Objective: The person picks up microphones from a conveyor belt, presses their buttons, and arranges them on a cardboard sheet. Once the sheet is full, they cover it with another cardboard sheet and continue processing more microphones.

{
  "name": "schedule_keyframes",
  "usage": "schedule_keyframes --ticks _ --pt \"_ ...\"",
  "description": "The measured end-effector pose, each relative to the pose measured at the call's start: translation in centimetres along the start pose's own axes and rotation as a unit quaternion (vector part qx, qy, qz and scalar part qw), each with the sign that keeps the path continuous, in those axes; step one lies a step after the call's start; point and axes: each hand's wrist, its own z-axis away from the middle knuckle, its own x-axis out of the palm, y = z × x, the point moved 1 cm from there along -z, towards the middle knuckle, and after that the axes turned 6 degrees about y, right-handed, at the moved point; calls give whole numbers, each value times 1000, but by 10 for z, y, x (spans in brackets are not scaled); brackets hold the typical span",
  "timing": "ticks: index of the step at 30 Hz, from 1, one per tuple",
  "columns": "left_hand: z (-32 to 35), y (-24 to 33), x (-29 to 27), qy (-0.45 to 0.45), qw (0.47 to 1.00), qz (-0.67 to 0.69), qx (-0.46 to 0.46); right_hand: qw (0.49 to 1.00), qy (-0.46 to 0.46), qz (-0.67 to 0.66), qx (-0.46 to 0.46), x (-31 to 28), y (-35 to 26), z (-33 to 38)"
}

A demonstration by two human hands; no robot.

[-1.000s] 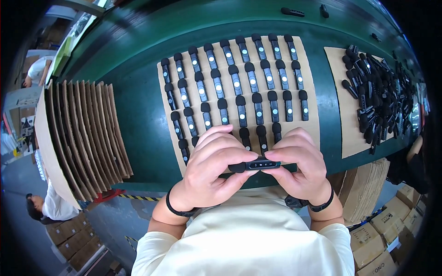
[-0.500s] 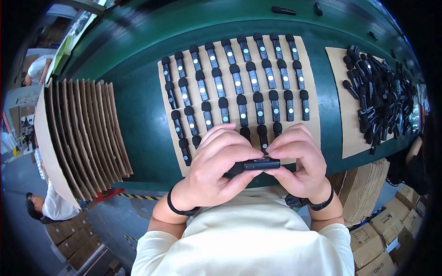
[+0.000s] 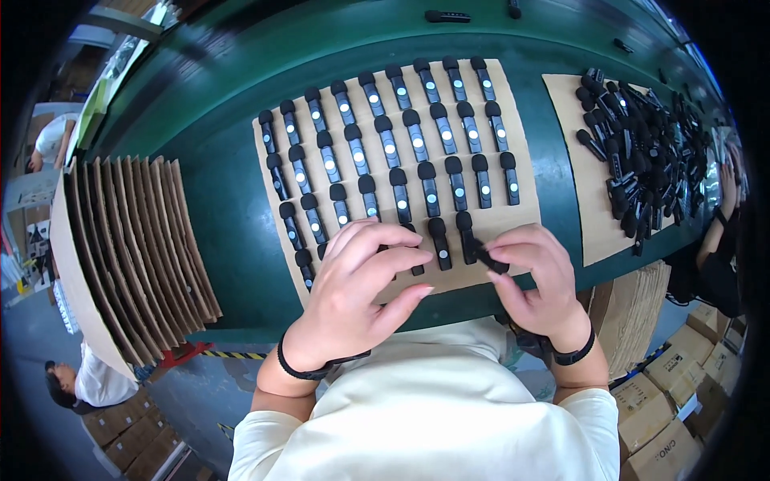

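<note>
- Head view, biggest first: long dark-green rubbery conveyor belt (image 3: 200,208) runs across the frame; work happens on its near edge.
- Fanned stack of flat brown cardboard sheets (image 3: 128,248) stands on edge at the left, well apart from the hands.
- Flat brown cardboard sheet (image 3: 525,220) lies on the belt in front of the person, w/ rows of small black stick-shaped plastic units with pale round buttons (image 3: 417,140) laid in neat slanted columns. Front row is only partly filled at its right end.
- Second cardboard sheet at the right (image 3: 565,128) carries a loose heap of the same black units (image 3: 642,152), unsorted.
- Stacked brown cartons (image 3: 666,401) sit on the floor, lower right. Other people at the left edge and far right; not this person's hands.
- Left hand (image 3: 357,293): fingers half curled, spread over the front row, tips touching or just above the sheet. Can't tell if it grips anything.
- Right hand (image 3: 533,284): thumb and fingertips pinched on one small black plastic unit (image 3: 488,256), tilted, just right of the last piece in the front row.
- To do it well, imo: square the held unit w/ its neighbours, button side up, same slant and gap, then set it flat beside the last piece w/o nudging that one. Left hand could steady the sheet so the rows don't shift.
</note>
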Motion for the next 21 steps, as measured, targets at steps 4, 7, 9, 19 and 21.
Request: schedule_keyframes --ticks 4,7,9,19,21 --pt "0 -1 1 0 1000 8 -7 992 -13 123 -12 -10 14 13" --pt "2 -2 0 -1 1000 10 -9 980 -51 188 -35 -9 22 23" --pt "2 -2 -2 -3 1000 8 -8 977 -66 198 -42 -9 27 32" --pt "1 -1 -5 2 1000 7 -21 968 -110 219 -54 -8 34 36" --pt "-1 1 -5 11 1000 4 -5 966 -115 225 -57 -8 34 33"
